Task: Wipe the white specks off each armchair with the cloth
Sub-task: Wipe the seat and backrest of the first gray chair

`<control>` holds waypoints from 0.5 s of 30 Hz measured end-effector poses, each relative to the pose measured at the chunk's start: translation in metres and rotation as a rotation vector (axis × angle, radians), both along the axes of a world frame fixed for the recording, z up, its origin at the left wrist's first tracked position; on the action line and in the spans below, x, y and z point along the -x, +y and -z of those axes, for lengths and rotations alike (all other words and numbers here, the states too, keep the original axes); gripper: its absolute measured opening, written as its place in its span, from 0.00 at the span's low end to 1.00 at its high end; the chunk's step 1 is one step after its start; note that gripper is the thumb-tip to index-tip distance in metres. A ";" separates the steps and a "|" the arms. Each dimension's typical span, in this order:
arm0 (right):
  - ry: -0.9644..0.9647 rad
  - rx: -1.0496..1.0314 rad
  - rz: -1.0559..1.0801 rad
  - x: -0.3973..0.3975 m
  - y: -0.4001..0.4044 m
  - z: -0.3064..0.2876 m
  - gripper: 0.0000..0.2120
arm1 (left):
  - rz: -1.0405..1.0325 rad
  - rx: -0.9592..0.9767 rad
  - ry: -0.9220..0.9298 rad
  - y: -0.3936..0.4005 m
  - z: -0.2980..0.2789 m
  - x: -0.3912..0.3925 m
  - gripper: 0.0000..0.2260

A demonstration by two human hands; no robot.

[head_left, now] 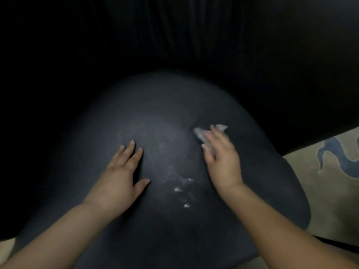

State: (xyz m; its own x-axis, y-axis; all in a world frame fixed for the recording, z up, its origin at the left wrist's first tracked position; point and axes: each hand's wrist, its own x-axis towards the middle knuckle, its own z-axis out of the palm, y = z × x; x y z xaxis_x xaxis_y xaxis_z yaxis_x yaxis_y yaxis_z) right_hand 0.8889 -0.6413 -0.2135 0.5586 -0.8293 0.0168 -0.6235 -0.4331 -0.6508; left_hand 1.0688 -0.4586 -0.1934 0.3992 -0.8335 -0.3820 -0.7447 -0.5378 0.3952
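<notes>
Dark armchair seat (155, 117) filling most of the head view, rounded and bulging, lit in the middle and fading to black toward the backrest (184, 35) above.

Left hand (118, 179) lying flat on the seat left of centre, palm down, fingers straight and slightly spread, thumb out to the right, gripping nothing.

Right hand (221, 158) on the right part of the seat, palm down, fingers reaching up and to the left over a pale cloth (202, 133). Cloth crumpled and small, poking out beyond the fingertips on both sides and touching the seat. Motion blur here; fingers look loosely pressed on the cloth, perhaps curled over it a little, but cannot tell for sure whether pinching or just pressing.

White specks (182, 189) scattered on the seat between the two hands, nearer the wrists than the fingertips; brightest clump just left of the right wrist, with a fainter dusting running up toward the centre. Cloth well above and to the right of that clump, apart from it.

Beige rug (314, 200) showing at the right edge beside the chair, with a blue wavy pattern (340, 156) on it; sliver of the same beige at the bottom left corner.
</notes>
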 end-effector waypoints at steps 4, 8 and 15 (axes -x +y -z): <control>-0.057 -0.036 -0.271 0.002 0.064 0.003 0.14 | -0.034 0.002 -0.005 0.002 -0.001 0.010 0.37; -0.202 -0.008 -0.060 0.030 0.050 -0.005 0.14 | -0.026 0.026 -0.027 0.000 -0.003 0.025 0.36; 0.010 -0.053 0.137 0.080 0.048 0.007 0.18 | 0.026 -0.002 -0.083 -0.008 -0.001 0.028 0.35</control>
State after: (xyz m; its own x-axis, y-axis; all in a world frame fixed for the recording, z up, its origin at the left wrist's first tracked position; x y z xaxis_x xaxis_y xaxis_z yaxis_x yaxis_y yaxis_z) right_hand 0.8092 -0.5932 -0.2205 0.4399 -0.8974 -0.0341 -0.6813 -0.3088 -0.6637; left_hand 1.0410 -0.4670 -0.1920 0.4074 -0.8434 -0.3503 -0.7886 -0.5183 0.3308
